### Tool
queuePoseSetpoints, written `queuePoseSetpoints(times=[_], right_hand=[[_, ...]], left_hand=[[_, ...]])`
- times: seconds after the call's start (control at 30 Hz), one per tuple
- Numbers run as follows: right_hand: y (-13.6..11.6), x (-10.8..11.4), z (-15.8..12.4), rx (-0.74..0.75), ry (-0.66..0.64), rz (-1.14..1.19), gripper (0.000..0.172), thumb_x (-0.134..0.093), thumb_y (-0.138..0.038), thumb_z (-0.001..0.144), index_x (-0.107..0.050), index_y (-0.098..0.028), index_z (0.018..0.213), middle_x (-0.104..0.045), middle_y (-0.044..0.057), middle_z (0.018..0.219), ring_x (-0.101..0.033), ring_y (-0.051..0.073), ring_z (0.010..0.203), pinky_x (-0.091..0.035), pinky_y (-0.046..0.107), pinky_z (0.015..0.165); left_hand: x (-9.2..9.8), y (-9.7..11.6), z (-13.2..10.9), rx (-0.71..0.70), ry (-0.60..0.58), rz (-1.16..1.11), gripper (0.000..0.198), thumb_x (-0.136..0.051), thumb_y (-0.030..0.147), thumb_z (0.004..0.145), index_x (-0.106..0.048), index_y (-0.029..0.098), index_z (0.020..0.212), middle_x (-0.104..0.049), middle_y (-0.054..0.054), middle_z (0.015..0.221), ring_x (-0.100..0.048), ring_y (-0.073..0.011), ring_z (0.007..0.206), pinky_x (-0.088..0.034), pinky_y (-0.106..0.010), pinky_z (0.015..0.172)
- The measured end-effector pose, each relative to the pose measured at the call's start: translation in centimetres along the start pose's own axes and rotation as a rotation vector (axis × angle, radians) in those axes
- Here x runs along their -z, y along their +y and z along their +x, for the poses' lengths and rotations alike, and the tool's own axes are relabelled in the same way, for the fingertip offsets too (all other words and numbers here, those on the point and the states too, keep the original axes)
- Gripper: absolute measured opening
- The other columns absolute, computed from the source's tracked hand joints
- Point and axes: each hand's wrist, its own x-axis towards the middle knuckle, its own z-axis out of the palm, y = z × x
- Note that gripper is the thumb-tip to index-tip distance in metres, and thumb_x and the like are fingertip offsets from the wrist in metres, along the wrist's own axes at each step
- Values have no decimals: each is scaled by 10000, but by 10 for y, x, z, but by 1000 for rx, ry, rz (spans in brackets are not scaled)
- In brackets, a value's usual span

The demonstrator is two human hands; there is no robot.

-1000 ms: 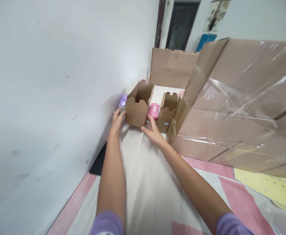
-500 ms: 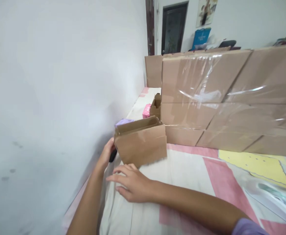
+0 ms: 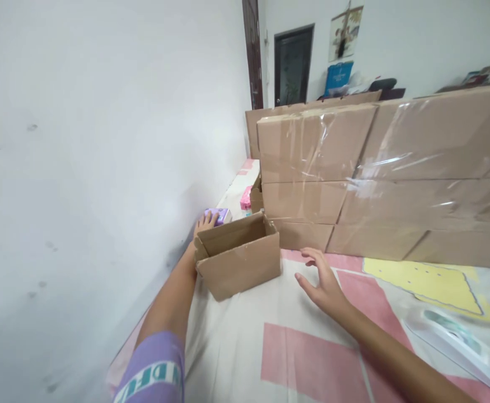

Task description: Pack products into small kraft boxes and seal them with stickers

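An open-topped cardboard box (image 3: 245, 263) stands on the bedsheet near the wall; its inside shows bare brown cardboard. My left hand (image 3: 205, 223) reaches past the box's left end. Its fingers are spread and lie on a purple package (image 3: 224, 216) behind the box. The thumb is hidden. To the right of the box, my right hand (image 3: 321, 280) hovers over the sheet with thumb and fingers apart, holding nothing. Beyond the box sit a pink package (image 3: 246, 198) and a second cardboard box (image 3: 256, 195), partly hidden by a large cardboard barrier.
The large cardboard barrier (image 3: 307, 201), covered in shiny clear tape, runs across the back and right. A white wall (image 3: 102, 168) borders the left side. A white device with a green panel (image 3: 458, 341) lies at the lower right, near a yellow patch (image 3: 421, 285) on the sheet.
My left hand has moved forward from the box's left end onto the purple package. My right hand has swung right, away from the box. The box's opening shows wider now.
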Motion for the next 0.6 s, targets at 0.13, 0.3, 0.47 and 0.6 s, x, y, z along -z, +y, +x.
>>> queuePoseSetpoints(times=[0.13, 0.3, 0.47, 0.6], right_hand=[[8, 7, 14, 43, -103, 10, 617, -598, -268, 974, -357, -301, 1541, -484, 150, 1526, -501, 306, 1381, -563, 488, 984], [-21, 5, 67, 278, -210, -55, 687, -612, -245, 977, -319, -319, 1594, -488, 122, 1566, -425, 325, 1409, -451, 581, 1113], [-46, -2, 113, 302, -464, -39, 192, -595, -170, 977, -662, -238, 1143, -721, 68, 995, -509, 283, 1128, -516, 470, 949], [-61, 17, 101, 363, -460, -13, 141, -547, -111, 989, -621, -223, 946, -675, 41, 861, -490, 233, 978, -491, 382, 831]], left_hand=[[1, -4, 39, -31, -212, 347, 552, -677, 431, 939, -551, 211, 1430, -470, -131, 1564, -421, -352, 1455, -315, -656, 1201], [1, -6, 60, -46, -318, 541, 516, -656, 427, 954, -554, 217, 1415, -501, -129, 1518, -499, -326, 1374, -414, -607, 1144], [1, -1, 61, 7, -335, 503, 466, -656, 445, 951, -603, 180, 1330, -580, -125, 1421, -553, -304, 1313, -437, -586, 1120], [15, 14, 46, 93, -256, 377, 600, -753, 532, 826, -605, 163, 1275, -668, -138, 1256, -626, -312, 1198, -481, -536, 1063]])
